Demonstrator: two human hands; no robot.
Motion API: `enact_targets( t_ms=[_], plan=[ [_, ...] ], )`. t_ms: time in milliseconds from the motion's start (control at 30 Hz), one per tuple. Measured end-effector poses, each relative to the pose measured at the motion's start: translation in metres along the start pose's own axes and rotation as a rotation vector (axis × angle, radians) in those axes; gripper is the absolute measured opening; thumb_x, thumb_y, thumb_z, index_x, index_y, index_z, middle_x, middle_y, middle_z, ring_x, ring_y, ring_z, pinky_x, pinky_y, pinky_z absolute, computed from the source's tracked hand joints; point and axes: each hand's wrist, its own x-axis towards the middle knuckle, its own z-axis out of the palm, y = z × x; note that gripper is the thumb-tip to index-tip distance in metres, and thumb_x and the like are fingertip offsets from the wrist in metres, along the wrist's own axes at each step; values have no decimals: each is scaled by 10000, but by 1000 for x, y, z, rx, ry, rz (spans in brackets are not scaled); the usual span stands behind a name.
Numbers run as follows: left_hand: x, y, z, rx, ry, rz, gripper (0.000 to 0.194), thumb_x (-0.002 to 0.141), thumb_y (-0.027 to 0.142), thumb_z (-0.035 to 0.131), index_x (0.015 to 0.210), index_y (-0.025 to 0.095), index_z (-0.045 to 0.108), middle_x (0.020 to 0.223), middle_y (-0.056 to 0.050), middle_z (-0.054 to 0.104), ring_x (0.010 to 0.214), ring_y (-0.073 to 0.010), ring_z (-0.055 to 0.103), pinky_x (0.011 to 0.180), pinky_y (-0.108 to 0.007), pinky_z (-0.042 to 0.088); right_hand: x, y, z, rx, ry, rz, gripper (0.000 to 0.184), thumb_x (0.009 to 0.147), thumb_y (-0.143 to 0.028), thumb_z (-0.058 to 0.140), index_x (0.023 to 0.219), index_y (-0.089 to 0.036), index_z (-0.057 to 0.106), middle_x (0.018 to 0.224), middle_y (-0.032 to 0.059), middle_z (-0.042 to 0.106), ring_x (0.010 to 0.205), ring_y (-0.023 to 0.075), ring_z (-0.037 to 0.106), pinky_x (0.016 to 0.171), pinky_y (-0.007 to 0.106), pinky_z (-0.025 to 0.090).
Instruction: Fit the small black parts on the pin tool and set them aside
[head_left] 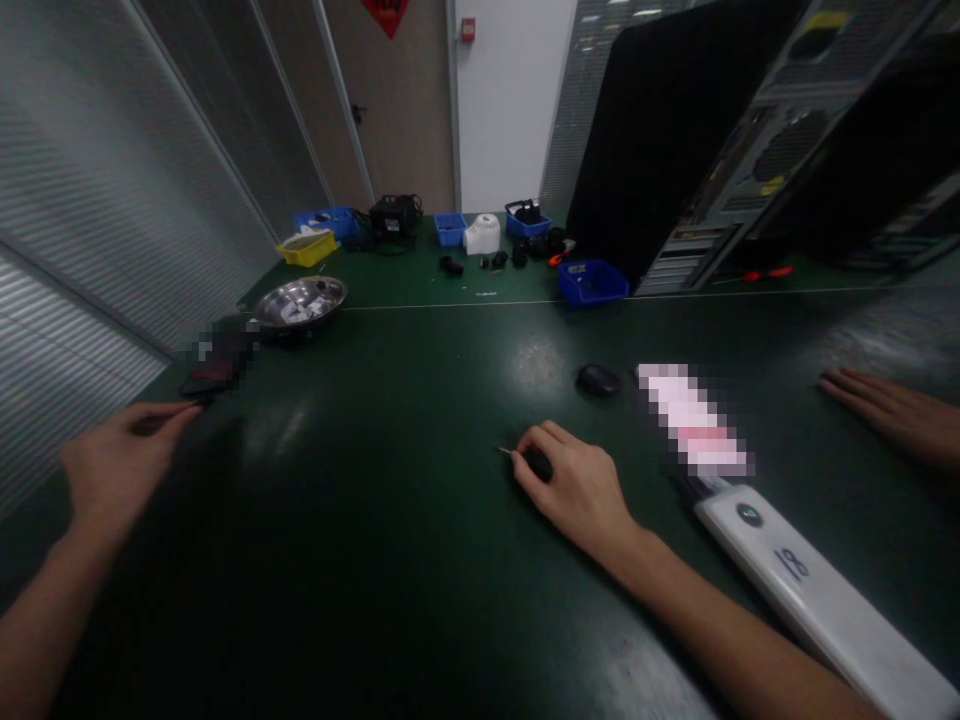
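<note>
My right hand (pixel 574 485) rests on the green table in the middle, its fingers curled round a small screwdriver (pixel 538 463) with a dark handle. The thin metal tip points left from between thumb and forefinger. At the left, my left hand (pixel 124 455) is closed in a pinch by the near edge of a dark flat object (pixel 206 382), which is partly pixelated. What lies between those fingertips is too small to make out. Beyond that object stands a round metal bowl (pixel 330 297) with white pieces in it.
A black mouse (pixel 598 380) lies ahead of my right hand. Right of it are a pixelated pink screen (pixel 694 420) and a long white device (pixel 817 590) marked 18. Another person's hand (pixel 892 405) lies at far right. Blue bins (pixel 592 285), a yellow bin (pixel 309 250) and a computer case (pixel 750 170) stand behind.
</note>
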Motion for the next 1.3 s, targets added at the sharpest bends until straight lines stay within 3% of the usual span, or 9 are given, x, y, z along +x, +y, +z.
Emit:
enact_targets(
  t_ms=[67, 233, 300, 367, 500, 667, 833, 1300],
  plan=[
    [-25, 55, -4, -149, -92, 138, 375, 886, 557, 619, 1129, 283, 701, 1030, 70, 708, 881, -162, 651, 868, -301, 507, 0, 0, -1, 10, 2, -1, 187, 989, -380, 527, 961, -247, 655, 977, -1, 679, 759, 157, 642, 644, 286, 393],
    [-110, 191, 4, -601, -394, 763, 211, 918, 410, 648, 1046, 253, 709, 1131, -13, 714, 1052, -179, 659, 947, -339, 541, 0, 1, -2, 68, 21, -10, 199, 1010, -387, 508, 975, -246, 644, 967, 3, 679, 794, 165, 653, 699, 296, 433],
    [-138, 224, 15, -671, -514, 925, 158, 953, 349, 600, 1035, 255, 699, 1102, -21, 713, 1039, -166, 652, 929, -338, 548, 0, 0, -3, 90, 25, -13, 201, 1017, -395, 508, 982, -248, 642, 961, 3, 678, 801, 166, 653, 721, 297, 445],
    [-157, 243, 27, -667, -588, 1022, 160, 981, 305, 544, 1033, 243, 681, 1084, -32, 707, 1025, -167, 641, 911, -348, 547, 0, -2, -3, 115, 32, -16, 197, 1016, -397, 518, 975, -247, 639, 945, 5, 676, 793, 163, 649, 722, 292, 448],
    [-166, 248, 39, -629, -614, 1049, 171, 996, 285, 500, 1052, 236, 653, 1128, -43, 679, 1053, -178, 624, 919, -375, 548, -1, -4, -3, 133, 37, -37, 190, 1014, -384, 527, 961, -242, 641, 931, 7, 674, 778, 156, 642, 706, 285, 437],
    [-161, 242, 37, -704, -612, 969, 134, 963, 297, 578, 1058, 255, 662, 1083, -45, 688, 1031, -179, 647, 915, -369, 567, -1, -3, -2, 91, -9, -50, 167, 996, -376, 542, 963, -249, 645, 946, -4, 671, 753, 152, 635, 654, 284, 402],
    [-162, 241, 41, -699, -602, 944, 258, 958, 289, 587, 1207, 287, 657, 1091, -48, 700, 1003, -177, 668, 884, -354, 599, 0, -4, -2, 73, -33, -46, 184, 993, -383, 534, 946, -248, 649, 928, -1, 661, 731, 148, 625, 649, 283, 396],
    [-161, 240, 43, -746, -620, 879, 224, 968, 287, 569, 1153, 294, 695, 1132, -31, 708, 1065, -167, 665, 970, -370, 594, -1, -3, -1, 96, -24, -69, 170, 981, -375, 537, 939, -250, 644, 928, 2, 664, 742, 150, 633, 668, 285, 420]
  ],
)
